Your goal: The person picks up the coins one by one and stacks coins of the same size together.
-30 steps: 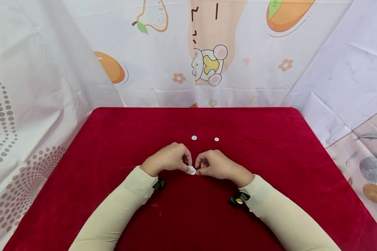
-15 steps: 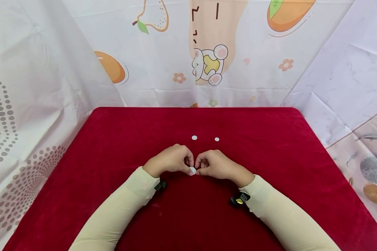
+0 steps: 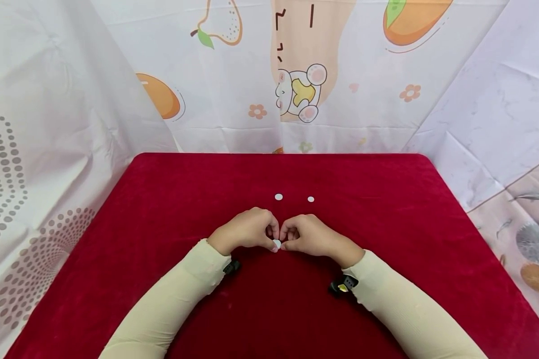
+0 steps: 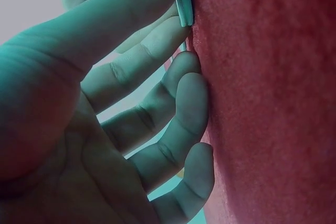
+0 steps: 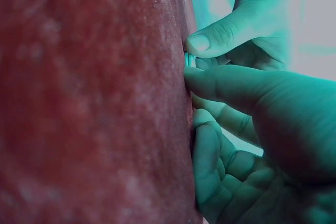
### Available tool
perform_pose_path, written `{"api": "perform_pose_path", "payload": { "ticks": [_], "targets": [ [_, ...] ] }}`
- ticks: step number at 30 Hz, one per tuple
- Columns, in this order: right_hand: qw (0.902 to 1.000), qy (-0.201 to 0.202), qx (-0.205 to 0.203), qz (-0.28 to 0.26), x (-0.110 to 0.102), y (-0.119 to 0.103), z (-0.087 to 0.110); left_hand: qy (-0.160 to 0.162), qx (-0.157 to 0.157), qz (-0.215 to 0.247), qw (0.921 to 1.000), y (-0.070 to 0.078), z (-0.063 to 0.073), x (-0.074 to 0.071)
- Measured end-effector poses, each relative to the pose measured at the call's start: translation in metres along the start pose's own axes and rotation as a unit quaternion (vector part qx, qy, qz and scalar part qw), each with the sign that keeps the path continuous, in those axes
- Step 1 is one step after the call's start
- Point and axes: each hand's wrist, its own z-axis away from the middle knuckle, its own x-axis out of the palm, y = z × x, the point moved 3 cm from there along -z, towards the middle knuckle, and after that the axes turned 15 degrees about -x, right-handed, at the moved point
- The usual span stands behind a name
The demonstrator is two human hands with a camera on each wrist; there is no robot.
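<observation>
Two thin white discs (image 3: 277,244) lie stacked on the red cloth between my hands. In the left wrist view their edges (image 4: 185,8) show as two layers lying flat together. My left hand (image 3: 250,228) pinches the discs from the left with thumb and index finger, its other fingers loosely bent. From the right side, my right hand (image 3: 313,235) holds them between thumb and forefinger. The right wrist view shows both thumbs against the disc edges (image 5: 190,60), close to the cloth; the far sides of the discs are hidden by the fingers.
Farther back on the red-covered table (image 3: 197,184) lie two separate white discs, a left one (image 3: 278,197) and a slightly smaller-looking right one (image 3: 311,199). Printed curtains (image 3: 233,89) hang behind and beside the table.
My left hand has shifted slightly right, sliding its disc from an offset position to lie over the other one. The right hand and the two far discs stay in place.
</observation>
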Motion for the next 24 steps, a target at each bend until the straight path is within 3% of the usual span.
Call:
{"api": "perform_pose_path", "payload": {
  "ticks": [24],
  "targets": [
    [1.0000, -0.001, -0.002, -0.001, 0.0005, 0.0019, 0.0003, -0.001, 0.000, 0.002, 1.0000, -0.0007, -0.0001, 0.0000]
  ]
}}
